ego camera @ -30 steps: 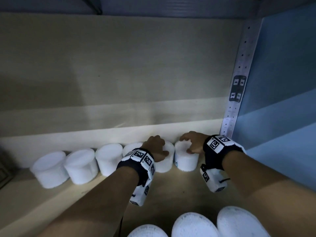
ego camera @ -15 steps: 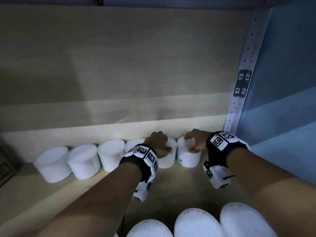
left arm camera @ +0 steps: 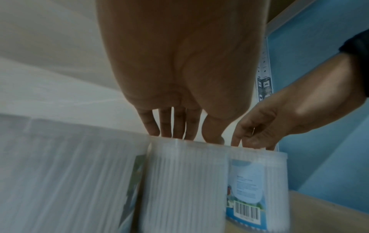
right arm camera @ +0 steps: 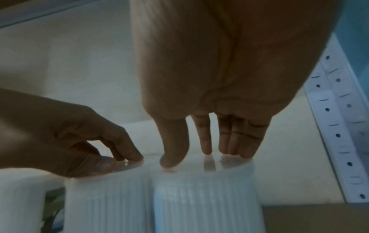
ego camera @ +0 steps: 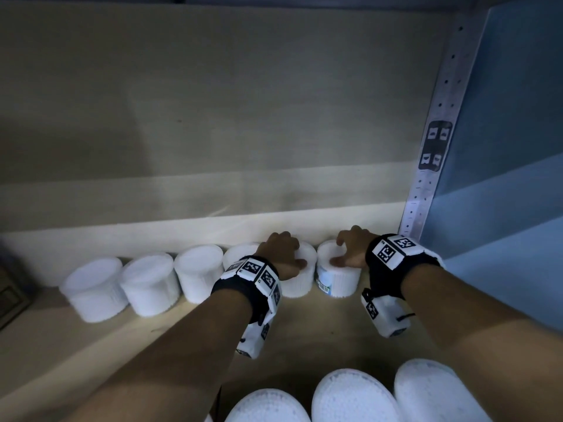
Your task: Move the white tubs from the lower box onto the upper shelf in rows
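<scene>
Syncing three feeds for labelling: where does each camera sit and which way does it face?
Head: on the head, facing forward and down at white tubs rowed on the shelf; forearms, left hand, right hand show.
Left wrist: on that wrist, facing along the palm to fingertips on a tub lid; right hand at right.
Right wrist: on that wrist, along the palm to the blue-labelled tub; left hand at left.
Shared: both wrist views show that tub and both hands.

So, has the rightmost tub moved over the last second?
No. The rightmost tub stays against its neighbour and just as far left of the post; only the camera has shifted.
</scene>
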Motion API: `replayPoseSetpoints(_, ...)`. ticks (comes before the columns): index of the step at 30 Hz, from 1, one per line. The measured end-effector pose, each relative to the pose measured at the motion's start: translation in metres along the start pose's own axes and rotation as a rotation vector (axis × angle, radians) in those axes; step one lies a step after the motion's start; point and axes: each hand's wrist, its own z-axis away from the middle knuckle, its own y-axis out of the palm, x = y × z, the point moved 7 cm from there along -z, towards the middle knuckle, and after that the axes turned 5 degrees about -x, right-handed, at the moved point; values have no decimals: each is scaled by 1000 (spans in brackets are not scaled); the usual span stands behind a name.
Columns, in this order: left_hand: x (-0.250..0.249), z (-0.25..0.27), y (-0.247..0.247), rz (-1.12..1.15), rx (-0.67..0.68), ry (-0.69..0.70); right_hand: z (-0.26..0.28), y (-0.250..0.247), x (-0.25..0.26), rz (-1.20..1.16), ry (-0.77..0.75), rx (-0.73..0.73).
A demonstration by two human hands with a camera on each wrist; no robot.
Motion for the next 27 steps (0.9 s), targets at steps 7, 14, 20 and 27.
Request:
replayPoseSetpoints(7, 0, -1, 0, -7, 0, 4, -1, 0, 4, 6, -41, 27)
replayPoseSetpoints(14, 0, -1, 1, 9, 2, -9, 5, -6, 8, -100, -167, 81)
replayPoseSetpoints(20, 0, 0, 1, 17, -13, -16, -3, -7, 4, -64, -16, -32)
replayPoseSetpoints(27, 1, -1, 1, 16, -15, -15, -4, 1, 3, -7, -21, -19)
